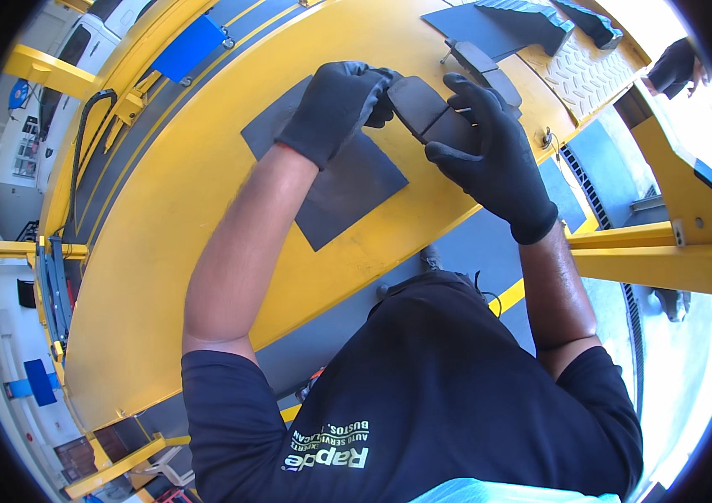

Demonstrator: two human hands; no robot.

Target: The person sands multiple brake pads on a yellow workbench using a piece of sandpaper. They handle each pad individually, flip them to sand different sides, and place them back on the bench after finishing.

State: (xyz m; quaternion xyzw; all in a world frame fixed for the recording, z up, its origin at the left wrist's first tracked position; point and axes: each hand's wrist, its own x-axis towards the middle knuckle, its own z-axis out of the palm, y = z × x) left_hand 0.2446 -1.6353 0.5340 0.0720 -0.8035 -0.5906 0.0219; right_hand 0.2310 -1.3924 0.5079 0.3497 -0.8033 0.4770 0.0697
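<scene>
A dark brake pad, with a groove across its middle, is held above the yellow lift platform. My right hand, in a black glove, grips its right end between thumb and fingers. Gloved in black too, my left hand is closed in a pinch right at the pad's left edge; what lies between those fingertips is hidden. A second brake pad lies on the platform just beyond my right fingers, with a small metal tab at its left end.
Below my hands a dark square panel is set in the yellow platform. Teal-edged ramp pieces and a tread plate are at the far right. Another person's dark-gloved hand shows at the right edge. Yellow lift beams stand right.
</scene>
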